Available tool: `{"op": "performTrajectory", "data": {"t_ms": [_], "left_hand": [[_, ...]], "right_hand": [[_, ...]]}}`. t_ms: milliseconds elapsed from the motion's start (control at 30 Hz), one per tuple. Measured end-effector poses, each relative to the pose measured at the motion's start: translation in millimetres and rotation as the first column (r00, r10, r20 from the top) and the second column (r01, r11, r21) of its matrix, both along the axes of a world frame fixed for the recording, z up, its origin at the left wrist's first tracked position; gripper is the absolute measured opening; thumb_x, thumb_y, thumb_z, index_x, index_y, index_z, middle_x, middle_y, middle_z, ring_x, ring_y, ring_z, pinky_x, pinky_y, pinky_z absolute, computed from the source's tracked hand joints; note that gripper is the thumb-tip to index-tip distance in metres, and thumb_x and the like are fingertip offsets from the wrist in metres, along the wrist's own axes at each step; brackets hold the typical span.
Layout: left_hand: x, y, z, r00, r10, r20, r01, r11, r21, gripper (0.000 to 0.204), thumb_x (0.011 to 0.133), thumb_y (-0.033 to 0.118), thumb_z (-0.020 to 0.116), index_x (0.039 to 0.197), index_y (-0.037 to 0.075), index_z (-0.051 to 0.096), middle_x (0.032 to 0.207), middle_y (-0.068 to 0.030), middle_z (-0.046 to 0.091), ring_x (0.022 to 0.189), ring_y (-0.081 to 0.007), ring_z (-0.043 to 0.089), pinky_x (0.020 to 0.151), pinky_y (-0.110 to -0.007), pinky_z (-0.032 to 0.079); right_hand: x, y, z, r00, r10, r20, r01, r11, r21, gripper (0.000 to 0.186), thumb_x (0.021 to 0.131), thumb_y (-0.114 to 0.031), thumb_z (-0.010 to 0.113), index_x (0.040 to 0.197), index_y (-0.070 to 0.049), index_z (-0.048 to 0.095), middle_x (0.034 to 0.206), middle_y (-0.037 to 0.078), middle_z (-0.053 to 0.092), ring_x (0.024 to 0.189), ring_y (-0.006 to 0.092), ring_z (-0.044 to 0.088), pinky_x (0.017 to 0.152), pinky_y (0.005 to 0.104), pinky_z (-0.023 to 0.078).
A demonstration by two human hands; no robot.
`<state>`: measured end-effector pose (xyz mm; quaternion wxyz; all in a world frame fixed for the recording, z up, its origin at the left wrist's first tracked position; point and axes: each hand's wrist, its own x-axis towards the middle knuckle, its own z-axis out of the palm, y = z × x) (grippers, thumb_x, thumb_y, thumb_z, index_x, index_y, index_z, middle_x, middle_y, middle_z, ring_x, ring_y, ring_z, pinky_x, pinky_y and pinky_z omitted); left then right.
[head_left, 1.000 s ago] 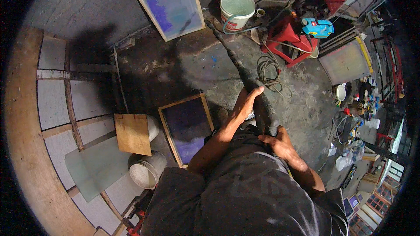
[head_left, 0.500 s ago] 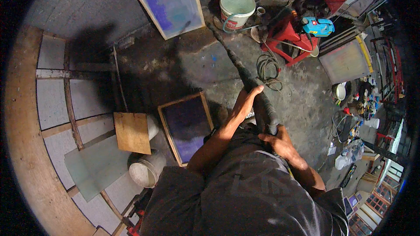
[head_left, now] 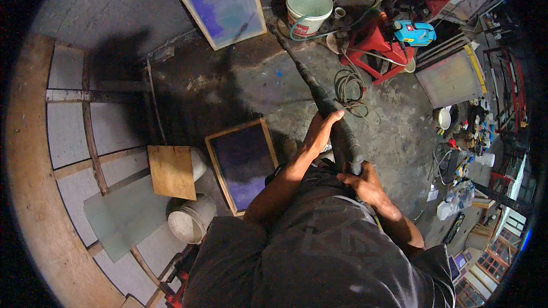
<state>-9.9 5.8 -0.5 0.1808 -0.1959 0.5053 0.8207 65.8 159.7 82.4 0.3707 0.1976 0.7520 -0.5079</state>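
So my left hand (head_left: pixel 321 135) is wrapping around the middle of this black pressure-washer wand (head_left: pixel 349 145), thumb lying along the top, other fingers mostly hiding underneath. Right hand (head_left: pixel 368 187) is gripping the rear end down by the waist, can't tell how each finger's sitting. The wand's running up through both grips, pointing out toward a wood-framed screen (head_left: pixel 228 8) that's leaning on the wall (head_left: pixel 131 11).

A grey wall (head_left: pixel 131 5) meets a stained, dark floor (head_left: pixel 394 142)
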Motion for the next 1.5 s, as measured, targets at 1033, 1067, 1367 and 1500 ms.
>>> {"op": "performTrajectory", "data": {"t_ms": [1033, 1067, 1367, 1500], "left_hand": [[6, 4, -8, 1.0, -0.011, 0.016, 0.011, 1.0, 0.007, 0.042, 0.078, 0.046, 0.06, 0.091, 0.007, 0.055, 0.086, -0.0009, 0.05, 0.081, -0.0162, 0.045, 0.076, -0.03, 0.036], [6, 4, -9, 1.0, -0.006, 0.006, 0.006, 1.0, 0.008, 0.041, 0.078, 0.046, 0.06, 0.091, 0.007, 0.055, 0.086, -0.0008, 0.05, 0.081, -0.0162, 0.045, 0.076, -0.03, 0.036], [8, 3, -14, 0.996, -0.042, 0.085, 0.042, 0.999, 0.001, 0.044, 0.079, 0.043, 0.062, 0.096, 0.003, 0.057, 0.083, -0.0019, 0.054, 0.078, -0.0145, 0.049, 0.071, -0.028, 0.038], [7, 3, -9, 0.999, -0.026, 0.039, 0.025, 0.999, 0.024, 0.045, 0.079, 0.044, 0.061, 0.097, 0.003, 0.057, 0.084, -0.0025, 0.055, 0.079, -0.0155, 0.049, 0.073, -0.028, 0.039]], "right_hand": [[-2, -5, 14, 0.998, 0.053, -0.025, -0.053, 0.998, 0.033, 0.029, 0.073, -0.018, 0.073, 0.09, -0.002, 0.057, 0.08, 0.006, 0.06, 0.074, 0.0169, 0.053, 0.069, 0.0314, 0.043], [-4, -8, 19, 0.999, 0.044, -0.017, -0.043, 0.998, 0.035, 0.028, 0.073, -0.018, 0.073, 0.089, -0.002, 0.056, 0.079, 0.005, 0.06, 0.073, 0.0164, 0.053, 0.068, 0.0313, 0.043], [-4, -13, 24, 1.0, -0.001, -0.029, 0.004, 0.997, 0.083, 0.027, 0.074, -0.018, 0.073, 0.09, -0.002, 0.056, 0.08, 0.004, 0.06, 0.074, 0.0154, 0.052, 0.069, 0.0316, 0.043], [2, 3, -1, 0.998, 0.064, -0.024, -0.064, 0.998, -0.027, 0.029, 0.074, -0.018, 0.073, 0.09, -0.002, 0.056, 0.081, 0.004, 0.06, 0.075, 0.0158, 0.052, 0.071, 0.0318, 0.043]]}}
